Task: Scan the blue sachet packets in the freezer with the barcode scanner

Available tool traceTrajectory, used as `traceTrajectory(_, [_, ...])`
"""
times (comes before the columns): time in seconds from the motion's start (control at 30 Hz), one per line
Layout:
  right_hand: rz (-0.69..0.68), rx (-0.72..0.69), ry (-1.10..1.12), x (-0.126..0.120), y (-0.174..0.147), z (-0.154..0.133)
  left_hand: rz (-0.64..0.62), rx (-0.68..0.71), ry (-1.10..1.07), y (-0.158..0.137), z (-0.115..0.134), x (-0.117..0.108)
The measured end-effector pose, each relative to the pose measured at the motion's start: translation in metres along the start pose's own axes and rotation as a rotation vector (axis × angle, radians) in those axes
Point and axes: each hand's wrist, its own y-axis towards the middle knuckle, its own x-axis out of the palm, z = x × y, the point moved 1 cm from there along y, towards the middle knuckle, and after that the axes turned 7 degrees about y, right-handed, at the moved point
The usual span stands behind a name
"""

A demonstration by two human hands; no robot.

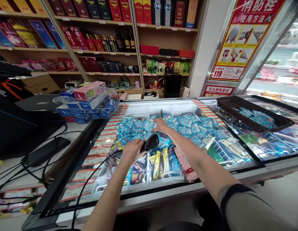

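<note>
In the head view, your left hand point(131, 151) is closed around the grip of a black barcode scanner point(151, 143), its cable point(91, 179) trailing back over the freezer's near edge. Your right hand point(160, 125) reaches deeper into the open chest freezer point(163, 192), fingers loosely curled and touching the heap of blue ice-cream packets point(187, 123) near the far edge; whether it has pinched one I cannot tell. Yellow and dark wrapped bars point(158, 162) lie just below the scanner, toward the near edge. A black tray point(257, 123) with more blue packets rests on the glass lid at the right. The risks, as I judge them: the cable could snag on the freezer rim and jerk your aim, and the loose packets could slide as you pull one.
</note>
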Motion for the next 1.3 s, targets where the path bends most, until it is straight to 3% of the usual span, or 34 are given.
traceTrajectory(0.33, [0.203,0.006,0.435,-0.039,-0.027,0.047,0.014,-0.036,0.002,0.01,0.015,-0.004])
traceTrajectory(0.53, [0.336,0.053,0.447,-0.071,-0.055,0.08,0.05,-0.066,-0.024,0.024,0.038,-0.009])
traceTrajectory(0.73, [0.337,0.049,0.517,-0.079,-0.073,0.099,0.058,-0.056,-0.03,0.036,0.054,-0.019])
traceTrajectory(0.97, [0.285,0.056,0.644,-0.081,-0.084,0.104,0.072,-0.054,-0.006,0.046,0.066,-0.036])
traceTrajectory(1.3, [0.329,-0.014,0.449,-0.09,-0.097,0.095,0.084,-0.059,-0.015,0.05,0.077,-0.051])
